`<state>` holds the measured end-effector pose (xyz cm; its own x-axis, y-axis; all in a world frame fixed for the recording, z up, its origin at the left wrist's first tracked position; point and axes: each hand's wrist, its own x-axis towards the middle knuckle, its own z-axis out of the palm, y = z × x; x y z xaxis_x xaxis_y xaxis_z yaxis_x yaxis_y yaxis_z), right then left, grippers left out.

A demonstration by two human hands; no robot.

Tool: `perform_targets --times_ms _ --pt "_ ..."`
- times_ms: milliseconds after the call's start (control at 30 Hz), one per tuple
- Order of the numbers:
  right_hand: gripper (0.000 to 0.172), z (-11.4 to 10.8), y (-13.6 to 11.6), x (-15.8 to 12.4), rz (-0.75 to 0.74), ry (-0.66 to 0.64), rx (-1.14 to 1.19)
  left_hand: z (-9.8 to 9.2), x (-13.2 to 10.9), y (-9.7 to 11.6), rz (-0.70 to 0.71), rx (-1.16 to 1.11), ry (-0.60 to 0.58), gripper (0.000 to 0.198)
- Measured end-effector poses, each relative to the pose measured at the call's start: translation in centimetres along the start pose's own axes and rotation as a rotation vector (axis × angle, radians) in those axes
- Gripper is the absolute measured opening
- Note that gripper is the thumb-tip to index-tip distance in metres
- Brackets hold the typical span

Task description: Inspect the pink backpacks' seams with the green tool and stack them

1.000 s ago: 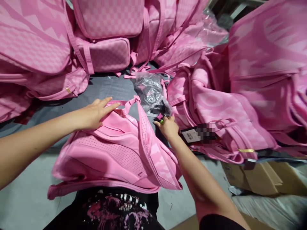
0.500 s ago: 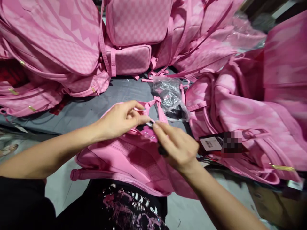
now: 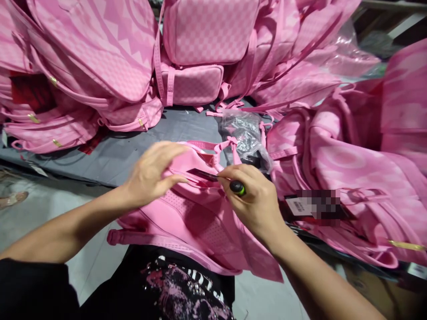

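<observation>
Hands: holding left hand spread over pink backpack; pinching dark strip, clasping black-and-green handle in right hand. Seeing barcode label, print illegible.

The smooth fabric backpack in front is plain bubblegum pink, its back panel speckled with rows of small darker dots. Against it shows a thin, flat strip of near-black, and the small round-ended handle is black edged with bright lime green. The big rounded fabric backpack at upper left mixes pale and deeper pink in jagged zigzags above fine checks; the boxy fabric bag beside it is checkered in two pinks. The slouching fabric backpack at right carries cloudy pink camouflage and a gold metal strip. The flat-topped table is slate grey, and the wearer's cloth garment is black, splashed with mauve and white.
</observation>
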<state>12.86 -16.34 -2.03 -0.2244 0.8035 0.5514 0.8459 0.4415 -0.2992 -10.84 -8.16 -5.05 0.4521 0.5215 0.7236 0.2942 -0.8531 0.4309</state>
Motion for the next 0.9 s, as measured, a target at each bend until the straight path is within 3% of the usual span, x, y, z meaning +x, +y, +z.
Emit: perform_targets --times_ms 100,167,233,300,400,533,667,900 --pt "0.017 1.1 0.4 -0.2 0.059 -0.033 0.062 -1.0 -2.9 -2.0 -0.285 0.163 -0.056 0.077" --pt "0.022 2.1 0.5 0.0 0.085 -0.161 0.024 -1.1 -4.8 -2.9 -0.450 0.161 -0.195 0.084" --pt "0.027 3.0 0.4 0.6 0.114 -0.327 -0.080 -0.7 -6.3 -3.4 -0.523 0.152 -0.280 0.081" --pt "0.027 3.8 0.0 1.4 0.128 -0.474 -0.155 -0.2 -7.3 -3.5 -0.508 0.168 -0.264 0.077" --pt "0.020 4.5 -0.4 2.1 0.103 -0.586 -0.194 0.0 -8.0 -3.5 -0.353 0.218 -0.178 0.073" --pt "0.024 4.3 -0.3 1.2 0.075 -0.517 -0.183 -0.2 -8.1 -3.5 -0.206 0.281 -0.119 0.074" --pt "0.042 3.4 0.3 0.1 0.091 -0.415 -0.115 -0.2 -8.0 -3.5 -0.222 0.286 -0.136 0.078" --pt "0.014 4.1 -0.7 2.1 0.028 -0.631 -0.333 -0.2 -8.3 -3.3 -0.229 0.283 -0.147 0.081"
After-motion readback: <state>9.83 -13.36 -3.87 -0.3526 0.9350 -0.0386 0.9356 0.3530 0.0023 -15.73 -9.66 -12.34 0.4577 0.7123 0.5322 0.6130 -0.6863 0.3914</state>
